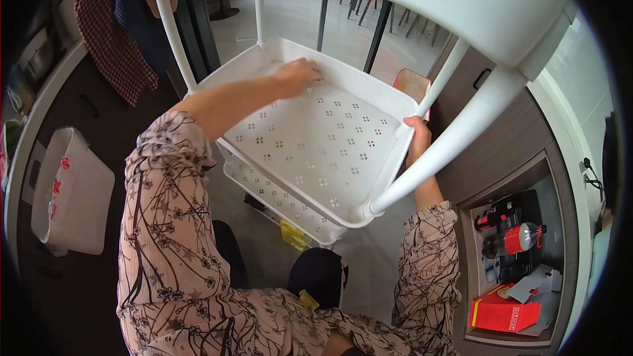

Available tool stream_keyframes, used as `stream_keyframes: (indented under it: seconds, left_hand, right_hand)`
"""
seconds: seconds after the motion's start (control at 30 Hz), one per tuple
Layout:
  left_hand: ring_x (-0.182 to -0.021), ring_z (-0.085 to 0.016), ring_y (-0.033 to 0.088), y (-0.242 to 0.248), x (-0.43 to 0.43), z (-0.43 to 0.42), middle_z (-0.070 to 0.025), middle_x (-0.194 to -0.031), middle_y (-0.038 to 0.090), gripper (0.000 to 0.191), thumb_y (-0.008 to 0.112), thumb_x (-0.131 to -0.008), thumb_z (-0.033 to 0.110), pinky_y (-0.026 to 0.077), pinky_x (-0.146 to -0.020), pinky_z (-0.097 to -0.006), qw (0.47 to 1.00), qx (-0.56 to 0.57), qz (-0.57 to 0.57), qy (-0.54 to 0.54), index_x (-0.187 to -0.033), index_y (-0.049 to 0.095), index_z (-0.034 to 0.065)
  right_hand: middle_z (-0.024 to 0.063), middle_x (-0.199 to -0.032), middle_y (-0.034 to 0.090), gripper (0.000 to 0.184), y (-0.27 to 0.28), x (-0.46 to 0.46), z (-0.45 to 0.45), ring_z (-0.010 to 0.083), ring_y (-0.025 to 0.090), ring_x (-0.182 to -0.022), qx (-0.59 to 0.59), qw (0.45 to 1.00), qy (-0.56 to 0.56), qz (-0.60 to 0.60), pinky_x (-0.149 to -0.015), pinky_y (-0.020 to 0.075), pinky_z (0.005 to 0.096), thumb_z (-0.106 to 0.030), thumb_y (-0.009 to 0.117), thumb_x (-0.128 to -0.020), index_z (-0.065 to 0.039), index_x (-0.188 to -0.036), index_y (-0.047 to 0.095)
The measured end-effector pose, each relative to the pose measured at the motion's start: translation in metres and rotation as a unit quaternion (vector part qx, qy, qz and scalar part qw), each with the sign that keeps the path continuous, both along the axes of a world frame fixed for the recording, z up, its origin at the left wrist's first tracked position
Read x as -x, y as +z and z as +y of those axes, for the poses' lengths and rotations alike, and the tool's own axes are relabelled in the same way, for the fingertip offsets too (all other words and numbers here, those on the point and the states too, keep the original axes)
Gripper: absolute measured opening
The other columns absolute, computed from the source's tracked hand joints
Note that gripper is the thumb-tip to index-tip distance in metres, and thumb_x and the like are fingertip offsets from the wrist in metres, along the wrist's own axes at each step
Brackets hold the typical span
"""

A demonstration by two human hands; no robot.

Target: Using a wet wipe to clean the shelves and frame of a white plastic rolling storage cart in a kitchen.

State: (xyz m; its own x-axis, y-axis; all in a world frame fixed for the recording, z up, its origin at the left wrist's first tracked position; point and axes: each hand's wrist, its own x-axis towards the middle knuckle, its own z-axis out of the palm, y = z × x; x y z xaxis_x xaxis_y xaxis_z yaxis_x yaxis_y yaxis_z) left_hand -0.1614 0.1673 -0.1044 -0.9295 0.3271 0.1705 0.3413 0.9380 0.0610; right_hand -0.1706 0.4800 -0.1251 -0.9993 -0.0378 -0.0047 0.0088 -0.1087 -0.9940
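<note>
A white plastic tiered storage rack stands before me, seen from above. Its middle tier is a shallow tray (296,158) with clover-shaped holes in the floor. My left hand (299,76) reaches into this tray near the inner face of its far wall, fingers bent. Motion blurs the fingertips, and I cannot tell whether anything is under them. At the right corner my right hand (420,136) grips the tray's rim, thumb on top, beside a white upright tube (445,76). The top tier (356,0) juts over the scene, and a lower tray (262,185) shows beneath.
On the left, a white bin (79,193) hangs on dark cabinet doors, below a checked cloth (111,34). To the right, an open niche (556,237) holds cola bottles (519,239) and a red box (504,314). A yellow bag (293,235) is under the rack.
</note>
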Motion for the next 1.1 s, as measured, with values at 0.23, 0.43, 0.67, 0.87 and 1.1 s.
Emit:
stream_keyframes:
  seconds: [0.23, 0.43, 0.67, 0.87, 1.1]
  left_hand:
    - [-0.119, -0.029, 0.045, 0.0, 0.005, 0.114, -0.011, -0.124, 0.053, 0.047, 0.052, -0.065, -0.011, 0.037, -0.102, -0.0341, 0.962, -0.099, 0.034, -0.252, -0.108, 0.061, 0.0059]
    - [-0.112, -0.028, 0.052, -0.003, 0.007, -0.085, -0.009, -0.115, 0.061, 0.039, 0.055, -0.069, -0.008, 0.041, -0.099, -0.0339, 0.998, -0.011, 0.016, -0.056, -0.104, 0.065, 0.0065]
    - [-0.11, -0.029, 0.052, -0.005, 0.011, 0.055, -0.0087, -0.113, 0.061, 0.039, 0.053, -0.068, -0.008, 0.042, -0.094, -0.0359, 0.979, -0.178, -0.016, -0.094, -0.101, 0.065, 0.0073]
    - [-0.107, -0.027, 0.054, -0.003, 0.013, -0.003, -0.0081, -0.12, 0.058, 0.042, 0.06, -0.067, -0.005, 0.041, -0.097, -0.0361, 0.994, -0.02, 0.037, -0.104, -0.107, 0.063, 0.0069]
    - [-0.102, -0.029, 0.057, 0.007, -0.005, 0.023, -0.0075, -0.111, 0.063, 0.036, 0.055, -0.072, -0.008, 0.046, -0.09, -0.0368, 0.997, -0.027, 0.057, -0.038, -0.103, 0.064, 0.0063]
  right_hand:
    - [0.0087, -0.094, 0.058, 0.045, 0.008, -0.01, 0.009, 0.014, 0.056, -0.08, -0.024, 0.999, 0.028, -0.012, -0.067, 0.0475, 0.0287, -0.039, 0.054, -0.085, 0.001, -0.104, 0.058]
    - [0.0086, -0.09, 0.058, 0.042, 0.011, -0.017, -0.016, 0.0151, 0.056, -0.08, 0.003, 0.998, 0.047, 0.048, -0.067, 0.0462, 0.0294, -0.034, 0.057, -0.081, 0.004, -0.098, 0.059]
    - [0.0059, -0.079, 0.053, 0.032, 0.002, -0.013, -0.007, 0.0166, 0.048, -0.077, 0.013, 1.0, -0.009, 0.021, -0.071, 0.0377, 0.0277, -0.024, 0.057, -0.066, 0.002, -0.084, 0.06]
    - [0.0086, -0.08, 0.061, 0.039, 0.017, -0.016, 0.002, 0.0188, 0.056, -0.08, -0.06, 0.997, 0.016, 0.042, -0.071, 0.0413, 0.0291, -0.031, 0.058, -0.066, 0.001, -0.087, 0.065]
    - [0.0086, -0.078, 0.063, 0.039, 0.034, -0.034, -0.009, 0.0197, 0.059, -0.078, -0.123, 0.991, 0.012, 0.045, -0.073, 0.043, 0.0298, -0.037, 0.058, -0.066, -0.007, -0.089, 0.067]
